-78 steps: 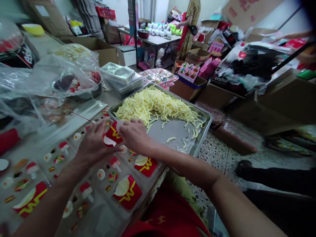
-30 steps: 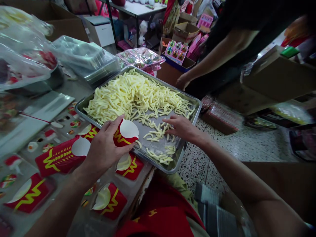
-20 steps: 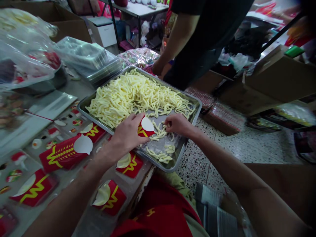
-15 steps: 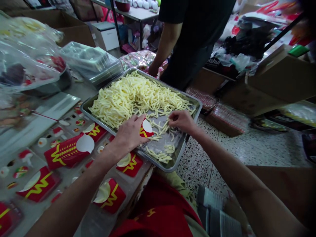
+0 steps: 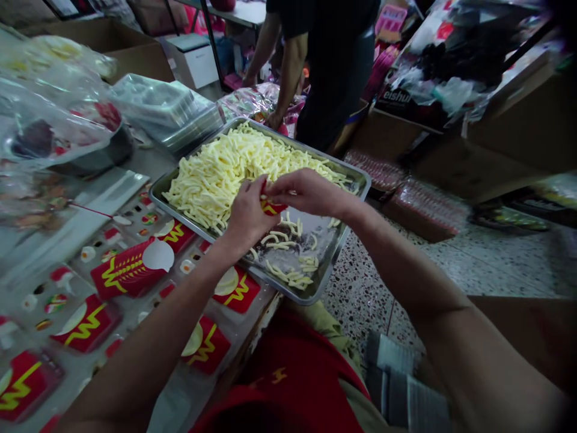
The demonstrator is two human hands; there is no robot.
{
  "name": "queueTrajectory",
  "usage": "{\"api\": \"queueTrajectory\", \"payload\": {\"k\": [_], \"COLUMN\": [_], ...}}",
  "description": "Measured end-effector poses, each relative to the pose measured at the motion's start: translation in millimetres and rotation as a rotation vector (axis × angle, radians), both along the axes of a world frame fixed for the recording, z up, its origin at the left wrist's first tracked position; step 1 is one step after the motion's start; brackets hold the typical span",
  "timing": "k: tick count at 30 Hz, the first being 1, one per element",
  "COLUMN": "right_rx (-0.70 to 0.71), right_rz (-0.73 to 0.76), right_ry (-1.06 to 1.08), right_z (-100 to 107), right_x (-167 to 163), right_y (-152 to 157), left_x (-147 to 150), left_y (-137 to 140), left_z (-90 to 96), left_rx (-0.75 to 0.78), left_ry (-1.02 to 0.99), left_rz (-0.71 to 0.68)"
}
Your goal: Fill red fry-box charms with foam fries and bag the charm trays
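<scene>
My left hand is wrapped round a small red-and-yellow fries carton above the metal tray. Over the carton's mouth, my right hand has its fingers bent together on a few pale fries, mostly hidden by the fingers. A large heap of pale yellow french fries fills the tray's far and left part. A few loose fries lie near its front corner. Left of the tray, a nested stack of red cartons rests on clear plastic packs.
Packs with a filled-looking red carton and small food-shaped pieces cover the table. Clear plastic trays are stacked behind. A co-worker stands beyond the tray, hands low over shiny wrapping. Cardboard boxes stand on the right.
My right hand has moved left from the tray's scattered fries to the carton's mouth. My left hand has lifted and tilted the carton slightly. The co-worker has shifted left.
</scene>
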State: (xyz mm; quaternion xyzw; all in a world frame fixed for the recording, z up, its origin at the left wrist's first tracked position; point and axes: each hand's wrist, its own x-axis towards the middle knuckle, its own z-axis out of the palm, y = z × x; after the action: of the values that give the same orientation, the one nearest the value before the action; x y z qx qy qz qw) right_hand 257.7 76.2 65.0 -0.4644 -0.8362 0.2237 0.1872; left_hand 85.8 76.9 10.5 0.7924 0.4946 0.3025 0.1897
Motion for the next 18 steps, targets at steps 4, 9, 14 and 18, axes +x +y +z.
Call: {"api": "queueTrajectory", "payload": {"k": [4, 9, 14, 18], "right_rx": [0.009, 0.044, -0.247, -0.091], "right_rz": [-0.111, -0.28, -0.101, -0.324], "right_ry": [0.233, 0.292, 0.2, 0.262], "right_z": [0, -26, -27, -20], "right_x": [-8, -32, -35, -16], "right_y": [21, 22, 25, 11], "left_x": [-9, -8, -9, -20], "left_y": [10, 5, 4, 9], "left_z": [0.3, -6.9, -14.5, -21.6], "left_rx": [0.091, 0.072, -0.019, -0.162], "left_ry": [-0.05, -0.057, -0.057, -0.194], "left_rz": [0.072, 0.125, 0.078, -0.056]}}
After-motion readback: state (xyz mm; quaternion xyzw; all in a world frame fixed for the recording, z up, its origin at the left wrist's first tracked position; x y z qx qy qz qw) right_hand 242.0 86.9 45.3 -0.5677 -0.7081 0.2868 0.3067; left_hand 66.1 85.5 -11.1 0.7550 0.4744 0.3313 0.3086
